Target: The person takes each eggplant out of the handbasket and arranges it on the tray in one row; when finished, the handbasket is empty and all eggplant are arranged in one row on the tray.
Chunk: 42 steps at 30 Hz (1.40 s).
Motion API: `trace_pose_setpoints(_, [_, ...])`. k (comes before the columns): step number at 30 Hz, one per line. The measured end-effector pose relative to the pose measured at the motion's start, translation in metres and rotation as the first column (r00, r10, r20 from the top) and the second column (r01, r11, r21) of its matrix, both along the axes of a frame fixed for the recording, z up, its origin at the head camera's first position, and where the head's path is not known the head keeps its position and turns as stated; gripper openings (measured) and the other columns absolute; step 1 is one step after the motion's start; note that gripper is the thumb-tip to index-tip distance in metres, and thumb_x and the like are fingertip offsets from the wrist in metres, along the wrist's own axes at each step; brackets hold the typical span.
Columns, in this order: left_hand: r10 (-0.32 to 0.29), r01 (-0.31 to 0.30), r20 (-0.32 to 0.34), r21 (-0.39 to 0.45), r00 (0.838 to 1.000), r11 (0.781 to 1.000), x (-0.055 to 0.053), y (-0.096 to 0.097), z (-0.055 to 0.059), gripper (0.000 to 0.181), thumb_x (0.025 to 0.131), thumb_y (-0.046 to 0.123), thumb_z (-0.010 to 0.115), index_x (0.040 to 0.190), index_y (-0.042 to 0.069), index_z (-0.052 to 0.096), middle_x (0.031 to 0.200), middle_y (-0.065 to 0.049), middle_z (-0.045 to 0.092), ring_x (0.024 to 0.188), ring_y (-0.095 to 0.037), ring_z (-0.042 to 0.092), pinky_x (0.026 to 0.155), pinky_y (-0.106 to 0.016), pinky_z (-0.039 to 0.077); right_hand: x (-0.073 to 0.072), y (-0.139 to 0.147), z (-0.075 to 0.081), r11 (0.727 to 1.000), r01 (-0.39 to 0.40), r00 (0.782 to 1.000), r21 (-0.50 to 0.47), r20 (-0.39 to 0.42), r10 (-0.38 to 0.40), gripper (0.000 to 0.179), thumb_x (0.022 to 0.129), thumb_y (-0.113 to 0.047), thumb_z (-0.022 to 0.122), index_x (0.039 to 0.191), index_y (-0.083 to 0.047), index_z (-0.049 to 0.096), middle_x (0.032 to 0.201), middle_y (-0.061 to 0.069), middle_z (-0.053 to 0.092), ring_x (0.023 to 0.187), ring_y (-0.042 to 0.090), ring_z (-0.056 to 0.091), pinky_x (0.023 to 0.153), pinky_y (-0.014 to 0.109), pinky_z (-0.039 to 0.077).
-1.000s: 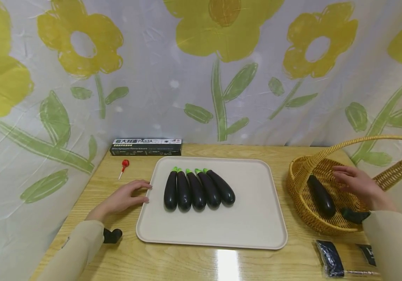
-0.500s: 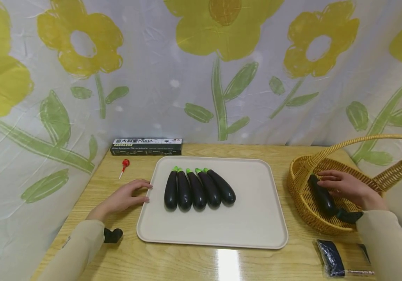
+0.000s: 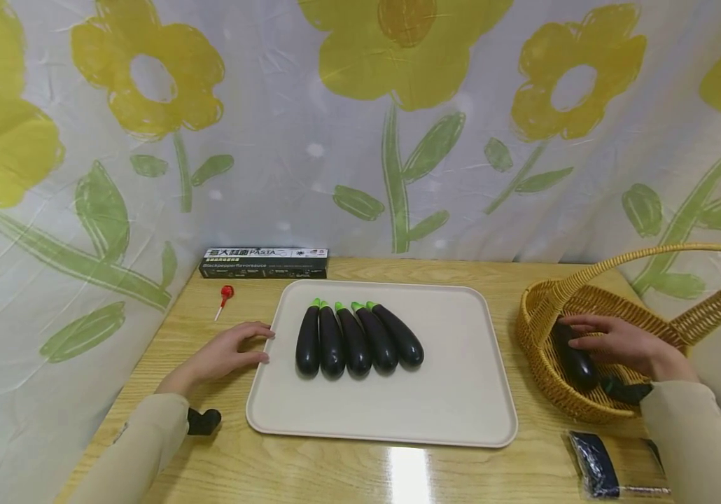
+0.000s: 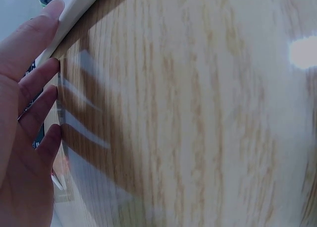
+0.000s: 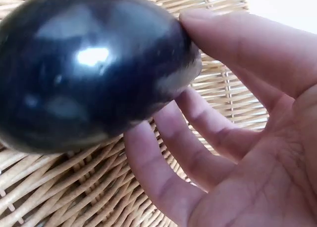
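Note:
My right hand (image 3: 628, 344) is inside the wicker basket (image 3: 535, 364) at the right and grips a dark, glossy eggplant (image 3: 576, 364). In the right wrist view the thumb lies on one side of the eggplant (image 5: 94, 73) and the fingers curl against its other side. The pale rectangular tray (image 3: 461, 378) stands in the middle of the table, with several eggplants (image 3: 357, 343) lying side by side on it, green stems pointing away. At the tray's left edge rests my left hand (image 3: 225, 352), fingers loosely bent and holding nothing; the left wrist view shows its fingertips at the rim.
A black pasta box (image 3: 264, 264) stands at the back left, with a red lollipop (image 3: 226, 292) in front of it. Near the front right lies a dark plastic-wrapped packet (image 3: 593, 464). The basket's tall handle (image 3: 656, 250) arches above the right hand.
My right hand has moved left and down inside the basket and taken hold of the eggplant, which has shifted slightly. The left hand and the tray's eggplants stay as they were.

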State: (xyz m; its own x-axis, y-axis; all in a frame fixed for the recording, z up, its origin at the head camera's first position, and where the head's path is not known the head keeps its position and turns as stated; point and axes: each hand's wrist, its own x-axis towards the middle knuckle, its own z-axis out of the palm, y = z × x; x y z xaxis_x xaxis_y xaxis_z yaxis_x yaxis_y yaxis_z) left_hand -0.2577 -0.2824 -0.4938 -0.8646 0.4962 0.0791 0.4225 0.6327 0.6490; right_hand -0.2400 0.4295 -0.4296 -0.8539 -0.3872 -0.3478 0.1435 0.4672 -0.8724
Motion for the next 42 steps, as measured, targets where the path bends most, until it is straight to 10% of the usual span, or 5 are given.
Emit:
trace_pose_setpoints(17, [0.006, -0.006, 0.013, -0.007, 1.0, 1.0, 0.002, 0.0, 0.0, 0.039, 0.089, 0.025, 0.073, 0.123, 0.008, 0.064, 0.135, -0.018, 0.055, 0.13, -0.04, 0.045, 0.109, -0.058, 0.033, 0.001, 0.01, -0.004, 0.998, -0.021, 1.0, -0.061, -0.024, 0.019, 0.043, 0.104, -0.012, 0.048, 0.145, -0.003, 0.044, 0.133, 0.003, 0.047, 0.109, 0.007, 0.057, 0.086, 0.034, 0.055])
trace_pose_setpoints(31, [0.009, -0.008, 0.036, -0.023, 0.999, 1.0, 0.0, 0.0, 0.001, 0.039, 0.09, 0.026, 0.073, 0.124, 0.009, 0.063, 0.136, -0.017, 0.054, 0.131, -0.039, 0.044, 0.11, -0.058, 0.032, 0.007, 0.012, -0.007, 0.998, 0.054, 0.998, 0.045, -0.011, -0.054, 0.056, 0.102, -0.022, 0.054, 0.147, 0.005, 0.035, 0.154, 0.032, 0.018, 0.106, -0.008, 0.052, 0.086, 0.028, 0.053])
trace_pose_setpoints(42, [0.011, -0.01, 0.035, -0.025, 0.999, 1.0, 0.001, 0.001, 0.002, 0.04, 0.09, 0.027, 0.072, 0.125, 0.009, 0.063, 0.137, -0.017, 0.053, 0.131, -0.039, 0.044, 0.11, -0.058, 0.032, 0.007, 0.025, -0.009, 0.992, 0.038, 0.999, -0.12, 0.004, -0.038, 0.037, 0.104, -0.011, 0.047, 0.141, -0.013, 0.053, 0.12, -0.023, 0.055, 0.102, 0.006, 0.06, 0.079, 0.033, 0.057])
